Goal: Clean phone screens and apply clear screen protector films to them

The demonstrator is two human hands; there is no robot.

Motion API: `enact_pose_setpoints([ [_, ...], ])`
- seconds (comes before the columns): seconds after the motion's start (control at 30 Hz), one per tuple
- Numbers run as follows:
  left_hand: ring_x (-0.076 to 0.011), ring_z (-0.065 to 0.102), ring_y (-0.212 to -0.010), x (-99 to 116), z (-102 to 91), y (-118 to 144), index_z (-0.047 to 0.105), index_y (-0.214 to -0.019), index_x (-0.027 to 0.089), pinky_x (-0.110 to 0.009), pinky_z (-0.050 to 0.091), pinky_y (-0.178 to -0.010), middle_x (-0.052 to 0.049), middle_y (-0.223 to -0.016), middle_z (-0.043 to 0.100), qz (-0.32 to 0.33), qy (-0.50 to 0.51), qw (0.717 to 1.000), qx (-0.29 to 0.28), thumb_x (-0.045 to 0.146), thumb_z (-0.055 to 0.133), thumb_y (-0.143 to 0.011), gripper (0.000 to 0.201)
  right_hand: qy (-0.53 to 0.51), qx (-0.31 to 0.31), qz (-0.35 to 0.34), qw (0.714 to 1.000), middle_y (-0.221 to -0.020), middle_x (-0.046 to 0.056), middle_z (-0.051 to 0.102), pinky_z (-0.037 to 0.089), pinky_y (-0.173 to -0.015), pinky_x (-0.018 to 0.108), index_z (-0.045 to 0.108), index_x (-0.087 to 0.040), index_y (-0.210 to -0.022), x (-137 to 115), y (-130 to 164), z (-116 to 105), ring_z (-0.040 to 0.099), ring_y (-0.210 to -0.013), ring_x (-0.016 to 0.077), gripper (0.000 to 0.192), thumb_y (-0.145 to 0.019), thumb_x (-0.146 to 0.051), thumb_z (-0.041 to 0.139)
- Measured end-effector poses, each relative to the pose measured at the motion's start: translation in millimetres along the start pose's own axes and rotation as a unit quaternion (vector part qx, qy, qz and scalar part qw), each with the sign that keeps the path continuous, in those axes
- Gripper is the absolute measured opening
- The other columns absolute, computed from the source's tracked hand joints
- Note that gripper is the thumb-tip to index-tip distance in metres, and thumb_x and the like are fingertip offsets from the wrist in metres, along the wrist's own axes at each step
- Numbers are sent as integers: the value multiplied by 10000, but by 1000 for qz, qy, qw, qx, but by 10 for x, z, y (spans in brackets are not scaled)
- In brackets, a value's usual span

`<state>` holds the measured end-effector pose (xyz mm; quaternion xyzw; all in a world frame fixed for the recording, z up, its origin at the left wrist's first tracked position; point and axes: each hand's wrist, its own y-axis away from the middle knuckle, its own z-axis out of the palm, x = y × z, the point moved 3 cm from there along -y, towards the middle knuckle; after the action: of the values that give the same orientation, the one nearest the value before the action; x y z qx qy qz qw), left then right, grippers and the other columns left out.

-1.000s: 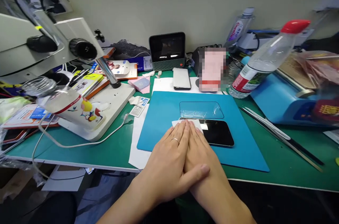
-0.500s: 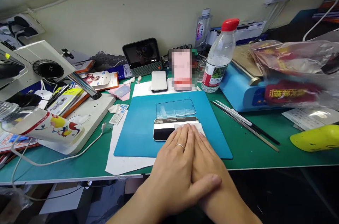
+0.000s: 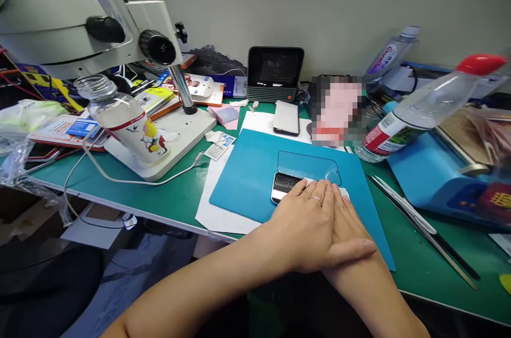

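My left hand [image 3: 315,226], with a ring on one finger, lies flat over my right hand [image 3: 351,215]. Both press down on a white cloth [image 3: 344,192] that covers a black phone [image 3: 282,186] lying on the blue work mat [image 3: 247,178]. Only the phone's left end shows past my fingers. A clear screen protector [image 3: 308,165] lies on the mat just behind the phone.
A microscope [image 3: 72,24] on a white base [image 3: 187,135] stands at the left with a small bottle [image 3: 123,122] and a cable. Behind the mat are a silver phone [image 3: 286,117], a small display [image 3: 275,73] and a water bottle [image 3: 419,109]. Tweezers [image 3: 423,229] and a blue machine [image 3: 435,173] sit at the right.
My stacked hands have slid along the phone with the cloth, first from its left end toward its right, and still cover it. The view has swung left and back.
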<state>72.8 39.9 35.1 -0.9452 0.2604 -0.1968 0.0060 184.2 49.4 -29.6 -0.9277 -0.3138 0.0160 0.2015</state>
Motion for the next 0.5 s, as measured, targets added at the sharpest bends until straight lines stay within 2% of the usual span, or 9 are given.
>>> enact_pose_setpoints([
  [0.17,-287,274,-1515,-292,-73,195,313,-1547,6,-439,174,-1254,-194,-1603,327,-44,22,999,-3,700,232,-1005,884,-1,-34,-58,998,-1606,226,366,403,-1137,572,-193,-112,-1580,-303,-246,-1,428,-1431,372,882,-978,-350,407],
  [0.23,-281,259,-1521,-402,-112,274,299,-1553,6,-443,159,-1260,-193,-1609,314,-56,34,998,0,691,248,-1007,877,-5,-55,-73,996,-1601,232,375,384,-1151,575,-127,-96,-1600,-419,-333,-4,396,-1449,380,884,-967,-370,426],
  [0.3,-267,246,-1527,-486,-147,351,282,-1559,8,-428,145,-1267,-188,-1617,295,-62,47,997,3,676,266,-1013,864,-5,-68,-61,996,-1591,246,384,373,-1157,576,-24,-68,-1615,-510,-396,-6,377,-1457,386,852,-959,-362,432],
  [0.4,-248,219,-1536,-543,-171,461,249,-1572,17,-425,125,-1276,-173,-1631,262,-53,68,996,2,660,285,-1017,850,-1,-92,-43,995,-1575,256,407,355,-1174,555,145,-29,-1606,-617,-429,-17,351,-1471,375,770,-949,-310,433],
  [0.5,-252,177,-1545,-517,-156,568,237,-1573,13,-451,112,-1282,-169,-1638,235,-52,77,996,3,667,308,-1008,868,-13,-101,-45,994,-1580,242,405,340,-1188,538,208,-25,-1594,-697,-383,-67,337,-1481,358,734,-950,-296,434],
])
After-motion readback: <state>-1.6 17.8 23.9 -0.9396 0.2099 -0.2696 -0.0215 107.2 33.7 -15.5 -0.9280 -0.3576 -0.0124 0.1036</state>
